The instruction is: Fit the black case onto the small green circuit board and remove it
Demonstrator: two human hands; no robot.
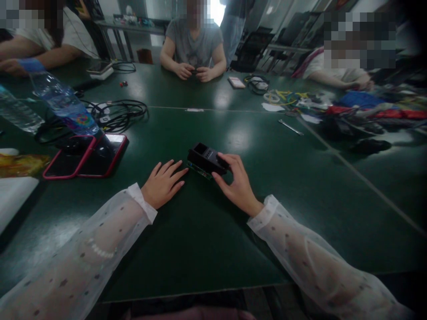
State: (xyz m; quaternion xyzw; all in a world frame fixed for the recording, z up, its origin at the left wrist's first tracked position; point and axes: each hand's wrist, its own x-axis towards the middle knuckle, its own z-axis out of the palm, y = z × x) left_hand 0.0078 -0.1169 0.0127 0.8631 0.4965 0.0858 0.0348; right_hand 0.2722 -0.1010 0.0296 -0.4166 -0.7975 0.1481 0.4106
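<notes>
A small black plastic device casing [208, 156] with a rectangular window and a few small buttons is in the middle of the green table [187, 249]. Along its near-left side shows the edge of a green circuit board [199, 170]. My right hand [236, 180] grips the casing's right end between thumb and fingers. Just left of it, my left hand [164, 183] lies flat on the table, fingers spread, holding nothing. Its fingertips are close to the circuit board but apart from it.
To the left are two red-edged phones [104, 155], a water bottle [65, 104] and coiled black cables [125, 113]. A wrench [291, 127] lies to the right, before a heap of cables and bags [363, 111]. A person in grey [193, 49] sits opposite; others sit at both sides.
</notes>
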